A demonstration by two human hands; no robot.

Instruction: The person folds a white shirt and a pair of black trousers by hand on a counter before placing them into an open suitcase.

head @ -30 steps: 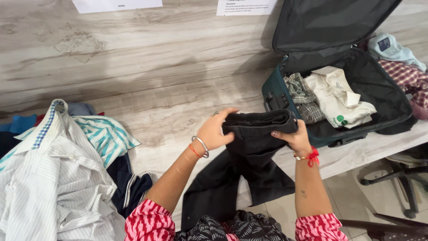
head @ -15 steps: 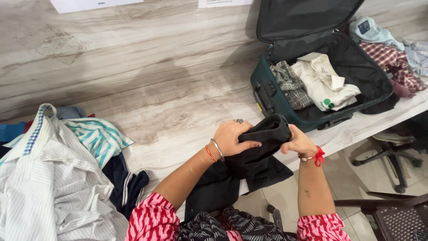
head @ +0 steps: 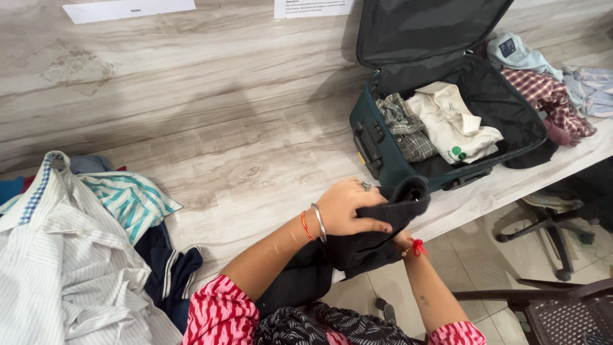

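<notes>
A black garment is bunched into a thick fold at the table's front edge, part of it hanging down toward my lap. My left hand lies on top and grips the fold, fingers curled over it. My right hand is under the fold, mostly hidden; only the wrist with a red thread shows. Just beyond stands an open dark green suitcase with a folded plaid shirt and a cream shirt inside.
A heap of striped and white shirts covers the table's left side. More clothes, checked and pale blue, lie right of the suitcase. An office chair and a dark mesh chair stand on the tiled floor at right.
The black garment has been folded down from a spread length into a compact bundle. Both hands have shifted right with it, closer to the suitcase.
</notes>
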